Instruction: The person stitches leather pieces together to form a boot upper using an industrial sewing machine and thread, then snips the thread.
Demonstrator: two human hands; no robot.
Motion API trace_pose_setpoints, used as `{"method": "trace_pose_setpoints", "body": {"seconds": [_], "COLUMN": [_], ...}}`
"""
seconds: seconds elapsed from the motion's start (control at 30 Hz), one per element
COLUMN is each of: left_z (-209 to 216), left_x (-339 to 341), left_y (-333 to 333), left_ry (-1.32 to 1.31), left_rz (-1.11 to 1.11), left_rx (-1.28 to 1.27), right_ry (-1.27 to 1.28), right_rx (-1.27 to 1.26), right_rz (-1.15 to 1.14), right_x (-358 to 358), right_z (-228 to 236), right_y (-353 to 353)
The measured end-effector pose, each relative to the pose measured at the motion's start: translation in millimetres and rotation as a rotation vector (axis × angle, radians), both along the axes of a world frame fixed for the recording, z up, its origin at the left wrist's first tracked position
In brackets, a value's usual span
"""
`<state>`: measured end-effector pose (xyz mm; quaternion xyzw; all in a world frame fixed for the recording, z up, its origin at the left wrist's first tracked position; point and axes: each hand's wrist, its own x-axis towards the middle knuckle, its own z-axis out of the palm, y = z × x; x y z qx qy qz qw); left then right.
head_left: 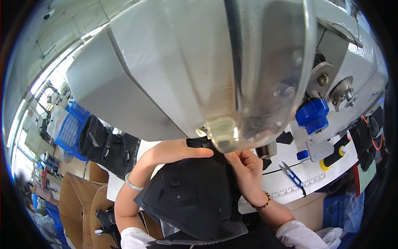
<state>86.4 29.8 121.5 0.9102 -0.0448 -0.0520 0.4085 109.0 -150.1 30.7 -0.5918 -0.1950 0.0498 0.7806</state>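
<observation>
A black fabric piece with a small pocket flap and a snap [195, 195] is being held flat on the white work table [309, 176], its far edge being fed under the head of a large grey industrial sewing machine [166, 70]. The left hand [174, 151] is being laid across the far left part of the cloth, fingers stretched out flat and close together, pressing down rather than gripping. The right hand [244, 166] is being kept just right of the needle area, its fingers curled narrowly and pinching the cloth's edge. A clear curved plastic shield [257, 83] is hanging in front of the view, so the needle itself is being hidden.

Both sets of fingertips are being worked very near the stitching point, and a fingertip could be caught if the cloth is pulled forward suddenly. The seam could be skewed if the pressure from the two hands is uneven, and the loose near part of the cloth, hanging off the table edge, could drag the piece out of line. Blue-handled thread snips [292, 175] are lying well apart on the right, and black bags [108, 145] are being stored at the left.
</observation>
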Motion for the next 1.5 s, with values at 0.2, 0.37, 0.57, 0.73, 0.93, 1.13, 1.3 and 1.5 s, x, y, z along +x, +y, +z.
{"method": "trace_pose_setpoints", "body": {"seconds": [0.2,0.37,0.57,0.73,0.93,1.13,1.3,1.5], "left_z": [-2,-3,-6,-19,-32,-60,-39,-58], "left_x": [9,16,18,11,7,20,16,27], "left_y": [9,12,10,7,11,37,26,43], "left_ry": [-0.025,0.087,0.336,0.137,0.146,0.209,0.121,-0.095], "left_rz": [-0.272,-0.174,-0.083,-0.016,0.010,-0.047,-0.102,-0.226], "left_rx": [0.048,0.142,0.074,-0.084,-0.201,-0.322,-0.196,-0.015], "right_ry": [0.346,0.346,0.277,0.181,0.039,-0.020,-0.128,-0.132], "right_rx": [-0.014,0.103,0.141,0.132,0.119,0.145,-0.014,-0.008], "right_rz": [0.282,0.444,0.243,0.191,0.104,0.064,-0.039,-0.001], "right_x": [7,15,6,5,5,6,9,12], "right_z": [21,16,17,8,2,1,0,2], "right_y": [-22,-24,-16,-10,-8,-2,-1,-13]}}
